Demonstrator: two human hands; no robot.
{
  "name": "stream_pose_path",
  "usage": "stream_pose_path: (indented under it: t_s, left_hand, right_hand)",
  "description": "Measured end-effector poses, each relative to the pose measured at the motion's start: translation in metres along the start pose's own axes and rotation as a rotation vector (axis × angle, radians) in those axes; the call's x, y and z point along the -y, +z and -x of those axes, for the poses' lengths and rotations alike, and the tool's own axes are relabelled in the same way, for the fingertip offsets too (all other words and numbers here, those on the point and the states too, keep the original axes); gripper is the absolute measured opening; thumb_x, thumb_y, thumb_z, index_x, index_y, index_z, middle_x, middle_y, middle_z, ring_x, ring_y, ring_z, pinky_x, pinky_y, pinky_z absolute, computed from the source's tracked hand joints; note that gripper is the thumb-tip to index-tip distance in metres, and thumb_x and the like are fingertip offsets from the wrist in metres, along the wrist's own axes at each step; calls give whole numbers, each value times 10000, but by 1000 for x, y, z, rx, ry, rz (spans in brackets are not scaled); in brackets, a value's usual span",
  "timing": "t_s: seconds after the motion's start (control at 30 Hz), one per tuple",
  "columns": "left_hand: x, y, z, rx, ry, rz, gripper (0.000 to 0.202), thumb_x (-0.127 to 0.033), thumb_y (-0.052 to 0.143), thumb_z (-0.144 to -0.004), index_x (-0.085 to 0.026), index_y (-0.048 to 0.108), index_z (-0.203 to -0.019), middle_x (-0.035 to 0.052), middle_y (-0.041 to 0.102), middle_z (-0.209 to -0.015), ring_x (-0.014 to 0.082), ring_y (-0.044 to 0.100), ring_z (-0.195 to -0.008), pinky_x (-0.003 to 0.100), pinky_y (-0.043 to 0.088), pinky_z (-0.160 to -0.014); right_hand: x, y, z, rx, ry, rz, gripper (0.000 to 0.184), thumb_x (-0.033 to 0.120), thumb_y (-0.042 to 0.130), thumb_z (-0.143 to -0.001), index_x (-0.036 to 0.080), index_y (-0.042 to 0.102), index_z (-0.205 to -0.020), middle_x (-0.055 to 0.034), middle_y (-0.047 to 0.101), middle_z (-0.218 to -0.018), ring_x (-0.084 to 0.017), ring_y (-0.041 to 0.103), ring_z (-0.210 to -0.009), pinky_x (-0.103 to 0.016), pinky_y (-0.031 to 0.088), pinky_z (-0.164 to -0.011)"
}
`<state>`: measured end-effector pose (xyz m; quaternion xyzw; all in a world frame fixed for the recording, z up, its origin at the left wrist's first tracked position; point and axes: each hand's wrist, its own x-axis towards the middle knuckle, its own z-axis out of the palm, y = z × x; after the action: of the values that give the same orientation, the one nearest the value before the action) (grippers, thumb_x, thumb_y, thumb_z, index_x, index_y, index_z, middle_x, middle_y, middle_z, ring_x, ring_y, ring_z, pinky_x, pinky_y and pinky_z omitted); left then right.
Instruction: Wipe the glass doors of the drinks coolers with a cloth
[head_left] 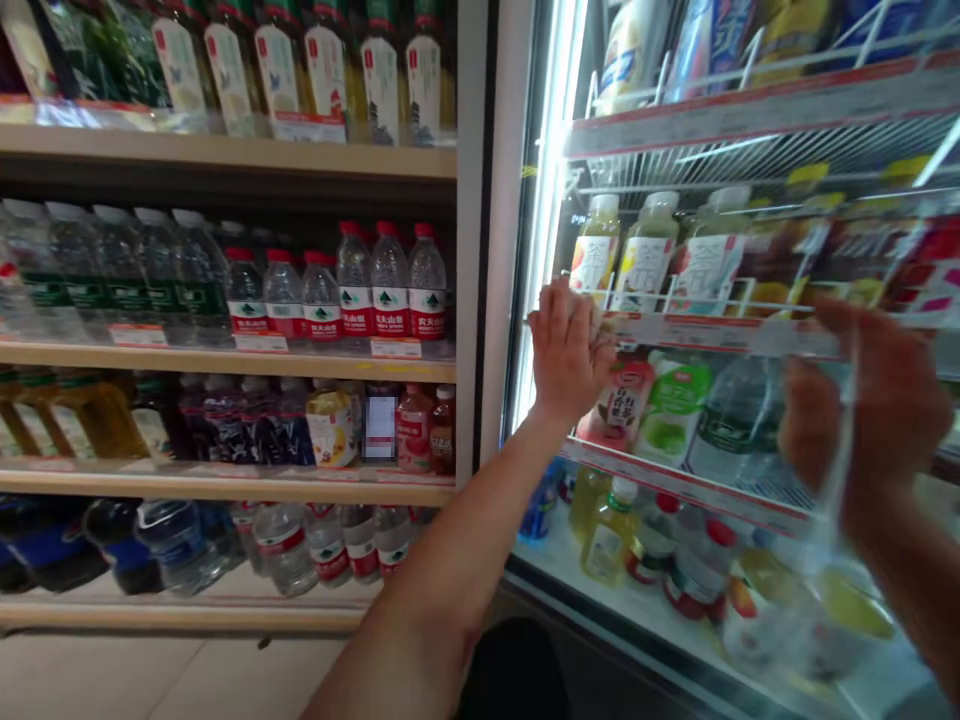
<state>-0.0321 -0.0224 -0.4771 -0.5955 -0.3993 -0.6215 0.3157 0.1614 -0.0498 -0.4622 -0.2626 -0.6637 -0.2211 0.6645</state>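
My left hand reaches into the open cooler and rests on the front rail of a wire shelf, just below a pale tea bottle. Its fingers are curled round something small and whitish that I cannot make out. My right hand is blurred by motion and sits further right. Its fingers are wrapped round the edge of the cooler's glass door, in front of a clear water bottle.
Lit cooler shelves hold rows of drink bottles, including a green-labelled one and yellow ones on the bottom shelf. To the left, wooden store shelves carry water bottles and other drinks. Pale floor tiles lie below.
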Motion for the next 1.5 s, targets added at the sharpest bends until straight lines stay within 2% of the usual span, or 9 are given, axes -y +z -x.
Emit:
stream_pose_path:
  t_s: [0.23, 0.4, 0.5, 0.7, 0.93, 1.13, 1.27, 1.33, 1.5]
  left_hand:
    - [-25, 40, 54, 303, 669, -2, 367, -376, 353, -896, -216, 521, -1180, 30, 413, -1386, 177, 161, -1381, 426, 227, -1124]
    - [25, 14, 30, 83, 257, -85, 454, -202, 407, -822, -206, 433, -1275, 56, 203, -1495, 218, 12, -1395, 492, 161, -1125]
    - [13, 20, 29, -21, 94, -71, 622, -181, 382, -810, -135, 198, -1403, 111, 93, -1514, 225, -43, -1391, 485, 129, -1135]
    - [-32, 45, 39, 355, 749, -26, 496, -272, 379, -873, -187, 327, -1358, 78, 378, -1417, 195, 147, -1379, 407, 204, -1128]
    - [6, 33, 11, -47, 159, -155, 513, -244, 334, -898, -97, 253, -1382, 182, 241, -1463, 239, 50, -1389, 492, 187, -1116]
    - [-15, 45, 31, 429, 696, 29, 454, -164, 346, -869, -218, 387, -1318, 65, 418, -1390, 189, 208, -1366, 417, 253, -1111]
    - [19, 24, 36, 54, 111, -115, 501, -197, 357, -867, -135, 298, -1361, 146, 243, -1470, 233, 79, -1390, 485, 198, -1119]
    - [22, 21, 48, -41, 16, -125, 542, -180, 328, -873, -77, 201, -1390, 196, 125, -1490, 259, -9, -1389, 548, 158, -1107]
    - [2, 27, 79, 516, 644, 50, 452, -167, 371, -858, -262, 419, -1297, 39, 443, -1375, 173, 299, -1331, 399, 296, -1092]
  right_hand:
    - [-52, -2, 20, 178, -499, 401, 334, 181, 452, -823, 180, 542, -1144, -118, 486, -1327, -264, 386, -1280, -503, 247, -1068]
    - [-79, -38, 24, 121, -473, 521, 337, 169, 463, -812, 154, 527, -1143, -128, 489, -1323, -236, 398, -1272, -476, 202, -1086]
    - [-77, -48, 30, 155, -385, 552, 352, 175, 475, -804, 155, 521, -1152, -139, 422, -1377, -254, 331, -1314, -495, 207, -1077]
    - [-79, -59, 35, 280, -348, 578, 394, 143, 434, -810, 178, 496, -1197, -107, 370, -1419, -216, 267, -1347, -467, 212, -1087]
    - [-83, -68, 44, 307, -285, 551, 456, 121, 415, -801, 168, 469, -1251, -118, 296, -1456, -241, 181, -1375, -510, 200, -1094]
    - [-80, -65, 48, 341, -254, 557, 482, 98, 421, -796, 199, 460, -1266, -88, 236, -1484, -233, 154, -1382, -488, 229, -1094]
    - [-82, -67, 50, 352, -258, 538, 514, 90, 422, -787, 200, 432, -1289, -83, 258, -1476, -225, 151, -1383, -492, 211, -1104]
    - [-78, -60, 54, 307, -204, 537, 520, 91, 420, -783, 192, 423, -1292, -88, 214, -1490, -240, 110, -1389, -517, 189, -1105]
    - [-72, -48, 59, 244, -157, 569, 481, 100, 410, -797, 184, 441, -1269, -100, 195, -1494, -243, 99, -1391, -520, 193, -1098]
